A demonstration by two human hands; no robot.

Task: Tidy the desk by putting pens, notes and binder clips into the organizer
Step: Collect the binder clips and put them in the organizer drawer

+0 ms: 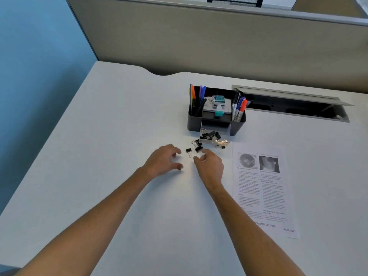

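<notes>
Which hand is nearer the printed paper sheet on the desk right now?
Right. The right hand sits just left of the printed paper sheet; the left hand is farther left, beyond the loose binder clip.

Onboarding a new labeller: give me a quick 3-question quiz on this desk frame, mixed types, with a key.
1. True or false: every binder clip is already inside the organizer drawer.
2. Which lies to the right of the right hand? A) printed sheet B) keyboard C) mug
3. Fill in: the small binder clip on the desk lies between the left hand and the ____ hand.

Key:
1. False: loose clips lie on the desk in front of the open drawer.
2. A, the printed sheet.
3. Right; neither hand holds it.
</notes>
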